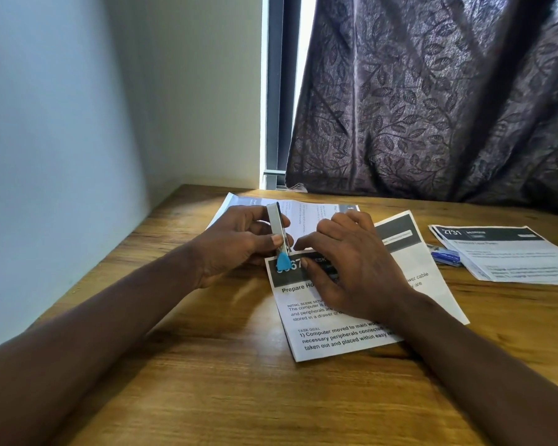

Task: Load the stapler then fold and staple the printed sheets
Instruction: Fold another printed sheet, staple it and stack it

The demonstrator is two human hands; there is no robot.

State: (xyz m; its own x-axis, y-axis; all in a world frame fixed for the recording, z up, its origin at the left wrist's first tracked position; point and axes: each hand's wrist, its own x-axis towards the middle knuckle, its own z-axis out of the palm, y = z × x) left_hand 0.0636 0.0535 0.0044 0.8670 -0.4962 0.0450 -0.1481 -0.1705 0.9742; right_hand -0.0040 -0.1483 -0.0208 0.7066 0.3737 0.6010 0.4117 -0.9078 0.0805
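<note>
My left hand [236, 243] grips a small stapler [278, 231] with a silver body and a blue tip, held over the top left corner of a folded printed sheet [332, 329]. My right hand [351, 265] rests on that sheet with the fingers spread flat, its fingertips close to the stapler's blue tip. The folded sheet lies on another printed sheet [432, 278] that sticks out to the right. A further printed sheet [306, 217] lies behind my hands, partly hidden by them.
A stack of printed sheets [509, 255] lies at the right of the wooden table [207, 381]. A small blue box [445, 255] sits by its left edge. A white wall runs along the left; a dark leaf-patterned curtain [432, 101] hangs behind the table.
</note>
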